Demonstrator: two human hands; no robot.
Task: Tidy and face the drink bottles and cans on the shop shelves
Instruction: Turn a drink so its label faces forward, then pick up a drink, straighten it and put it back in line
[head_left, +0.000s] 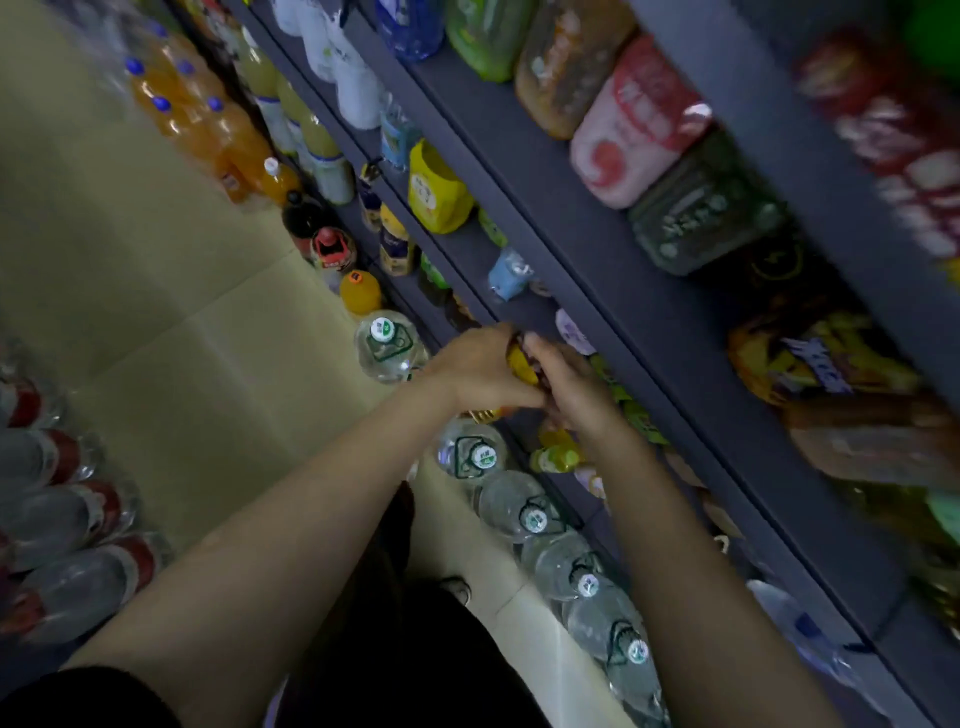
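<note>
Both hands meet at the middle of the view, against the edge of a dark shelf (587, 291). Left hand (480, 366) is curled around a yellow bottle (521, 364), fingers wrapped over its left side; right hand (571, 387) closes on the same bottle from the right, fingertips touching it near the top. Only a narrow yellow strip of the bottle shows between the two hands, so its label and facing cannot be told. Bare forearms reach in from the near edge, with a black sleeve (88, 696) at the near left corner.

Just below the hands, a row of large clear water jugs (519, 506) with white-and-green caps stands on the pale floor (156, 312) along the shelf's foot, running from near right to one jug just left of the hands. A small yellow-green bottle (555, 459) lies on the low shelf beside them. At near left, clear bottles with red labels (67, 519) lie in packs.

Farther along the floor stand an orange bottle (360, 291), dark bottles with red caps (332, 247), then orange soda bottles (208, 124) with blue caps. On the shelves, a yellow pack (436, 192) and a small blue bottle (509, 273) sit farther back; blurred packs in pink, green and red fill the right.
</note>
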